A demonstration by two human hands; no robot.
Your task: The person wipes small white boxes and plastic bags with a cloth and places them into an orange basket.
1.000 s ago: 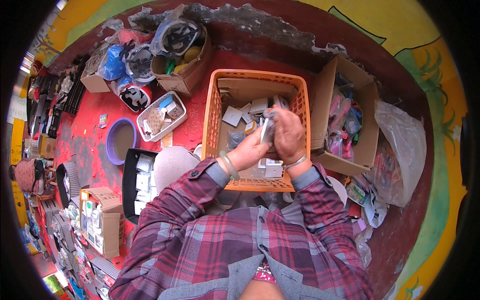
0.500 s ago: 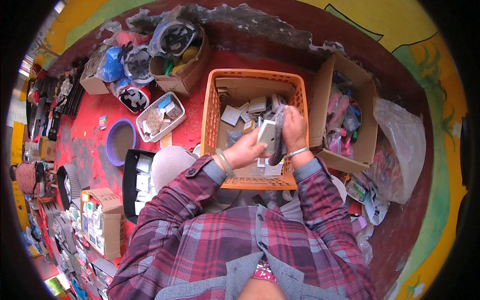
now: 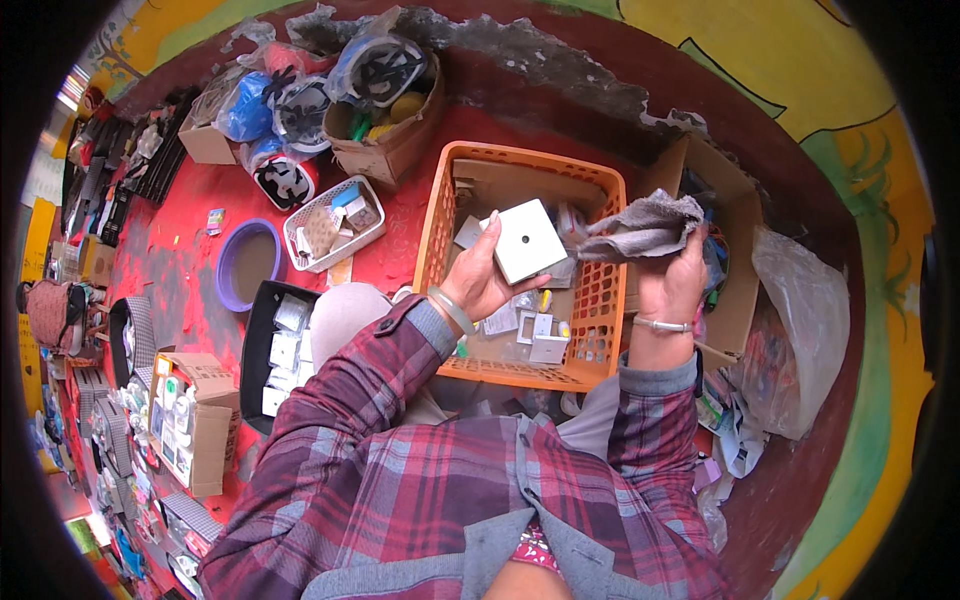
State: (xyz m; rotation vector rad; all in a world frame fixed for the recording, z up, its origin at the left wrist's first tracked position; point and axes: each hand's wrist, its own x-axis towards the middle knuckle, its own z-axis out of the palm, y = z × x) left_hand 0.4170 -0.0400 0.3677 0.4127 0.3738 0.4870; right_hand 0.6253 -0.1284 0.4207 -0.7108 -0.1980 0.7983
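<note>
Plate (image 3: 529, 241): white, square, held above the orange basket (image 3: 437, 215)
Left hand (image 3: 472, 278): curled round its edge
Right hand (image 3: 670, 280): closed on grey cloth (image 3: 645, 226) above basket's right rim
Care: firm edge support and gathered cloth would likely aid control

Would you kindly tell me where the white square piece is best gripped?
Probably pinch the white square piece by its upper-right edge, coming from the right: it is flat with straight sides, and the left hand holds its left and lower edges, leaving that edge uncovered.
</note>
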